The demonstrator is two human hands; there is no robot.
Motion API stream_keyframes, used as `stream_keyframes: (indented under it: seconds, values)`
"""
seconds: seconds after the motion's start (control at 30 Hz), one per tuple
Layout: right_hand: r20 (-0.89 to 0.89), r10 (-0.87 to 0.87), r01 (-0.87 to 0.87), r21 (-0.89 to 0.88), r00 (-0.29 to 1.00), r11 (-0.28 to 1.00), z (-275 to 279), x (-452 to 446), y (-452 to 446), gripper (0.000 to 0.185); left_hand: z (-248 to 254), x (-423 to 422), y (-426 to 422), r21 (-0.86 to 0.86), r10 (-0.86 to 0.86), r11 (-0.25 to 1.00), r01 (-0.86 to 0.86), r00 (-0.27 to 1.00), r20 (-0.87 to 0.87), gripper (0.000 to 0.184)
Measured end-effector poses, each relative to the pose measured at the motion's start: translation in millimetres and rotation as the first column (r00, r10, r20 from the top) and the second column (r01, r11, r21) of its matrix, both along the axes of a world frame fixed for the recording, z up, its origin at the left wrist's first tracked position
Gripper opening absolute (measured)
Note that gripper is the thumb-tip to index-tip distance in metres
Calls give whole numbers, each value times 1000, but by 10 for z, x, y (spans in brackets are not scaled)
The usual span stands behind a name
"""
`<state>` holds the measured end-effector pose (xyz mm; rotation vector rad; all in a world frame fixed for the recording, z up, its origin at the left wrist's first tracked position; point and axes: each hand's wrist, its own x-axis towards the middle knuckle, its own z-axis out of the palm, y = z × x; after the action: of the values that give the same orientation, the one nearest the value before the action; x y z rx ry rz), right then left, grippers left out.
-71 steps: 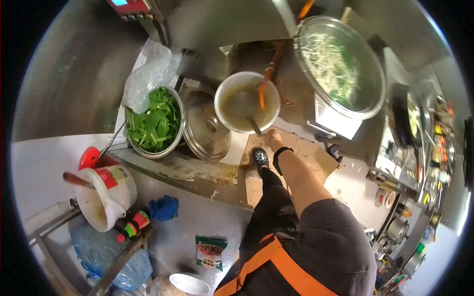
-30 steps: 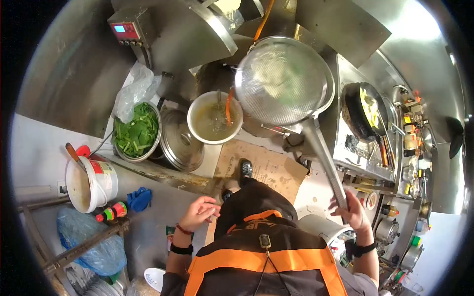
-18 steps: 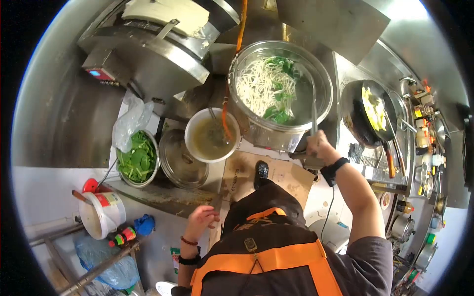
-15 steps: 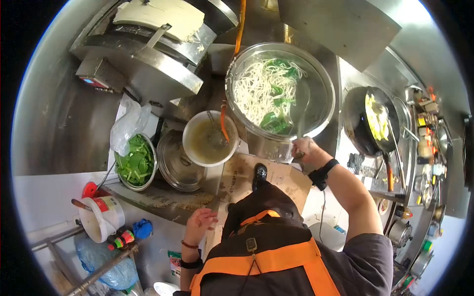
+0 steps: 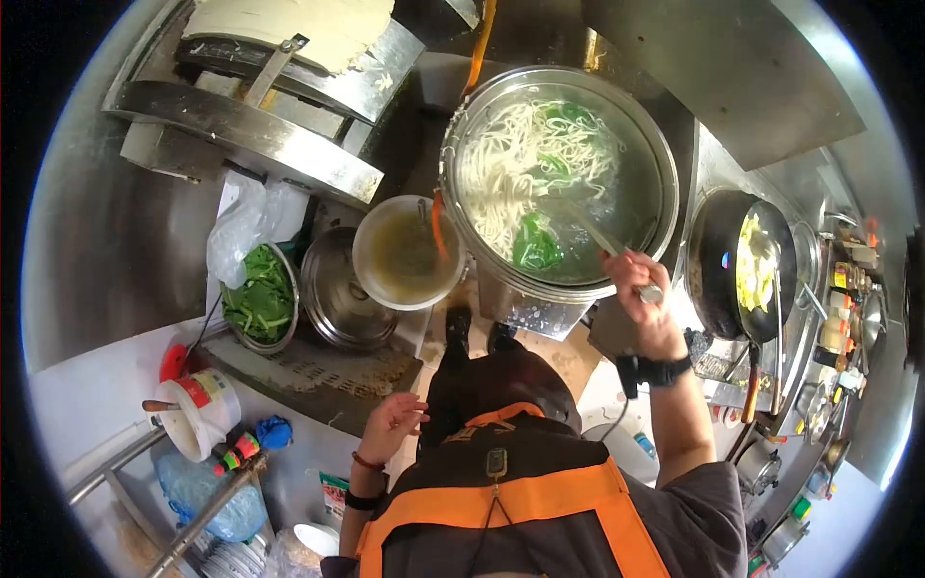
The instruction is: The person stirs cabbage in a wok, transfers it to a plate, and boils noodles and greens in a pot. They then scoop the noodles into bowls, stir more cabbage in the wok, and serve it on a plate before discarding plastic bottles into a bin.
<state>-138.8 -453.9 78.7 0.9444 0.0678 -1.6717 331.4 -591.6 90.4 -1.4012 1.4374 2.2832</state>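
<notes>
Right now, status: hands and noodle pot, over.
Right hand grips long-handled utensil, far end dipped in noodle pot. Left hand loosely open, apart from pot. Nothing visibly blocking utensil.

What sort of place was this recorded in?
Likely a restaurant kitchen: there is a large metal pot of noodles, a black wok holding food, and bottles crowded along the picture's right side.

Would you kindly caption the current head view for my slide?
Right hand holding a utensil in a pot of noodles and greens; left hand empty.
</notes>
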Motion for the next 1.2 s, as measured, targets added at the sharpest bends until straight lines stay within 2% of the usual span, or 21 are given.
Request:
stream_keyframes:
  seconds: [0.1,0.13,0.2,0.23,0.27,0.33,0.43,0.53,0.57,0.67,0.77,0.83,0.87,0.97,1.03,1.07,1.13,1.17,1.2]
  values:
    - [-196,177,-140,190,964,972,138,38,269,19,-152,-22,-305,-8,-51,999,51,998,-36,32]
    - [-291,322,-237,291,901,927,51,25,288,14,-241,-1,-385,-4,-66,998,66,997,-51,32]
    - [-409,604,-373,515,684,771,-318,-20,272,8,-301,13,-530,-47,-90,995,86,991,-94,32]
    - [-626,625,-459,433,467,776,-382,-16,201,13,-317,24,-632,-94,-104,991,93,987,-120,32]
    - [-502,714,-351,637,488,687,-398,51,-24,15,-322,28,-711,-140,-117,985,96,982,-147,32]
    - [-519,581,-302,526,627,795,-782,49,-235,13,-139,59,-825,-112,-28,993,19,996,-87,31]
    - [-590,521,-305,431,617,849,-725,200,-355,6,-111,265,-894,-119,42,992,-44,999,-16,31]
    - [-565,467,-258,412,680,874,-417,392,-342,6,-217,429,-834,-74,50,996,-48,998,25,32]
    - [-644,473,-245,415,602,876,-393,447,-271,14,-254,439,-827,-51,46,998,-45,998,29,32]
    - [-662,417,-244,341,623,908,-123,585,-146,18,-316,284,-782,-63,-52,997,50,998,-21,32]
    - [-639,416,-217,369,647,904,43,631,-25,20,-309,33,-848,-59,-191,981,187,978,-81,32]
    - [-645,401,-201,362,650,910,164,675,21,21,-459,21,-918,-86,-191,980,180,973,-131,31]
    - [-663,446,-196,419,601,886,291,700,1,20,-491,-10,-956,-96,-189,980,176,969,-157,30]
    - [-687,576,-177,563,442,807,603,756,-34,16,-401,-98,-1121,11,-63,998,65,993,-102,28]
    - [-696,641,-175,622,322,763,659,727,6,9,-495,-95,-1185,-28,-93,996,90,987,-130,31]
    - [-664,720,-113,714,205,691,694,725,40,10,-529,-91,-1200,-46,-107,994,101,984,-141,33]
    - [-528,849,47,848,-14,528,755,735,199,11,-549,-110,-1213,-62,-121,992,113,983,-136,30]
    - [-336,927,118,927,-168,357,721,703,381,26,-545,-128,-1205,-45,-109,994,104,985,-135,29]
    - [-138,942,312,920,-306,236,687,734,484,27,-545,-135,-1193,-31,-98,995,95,986,-133,28]
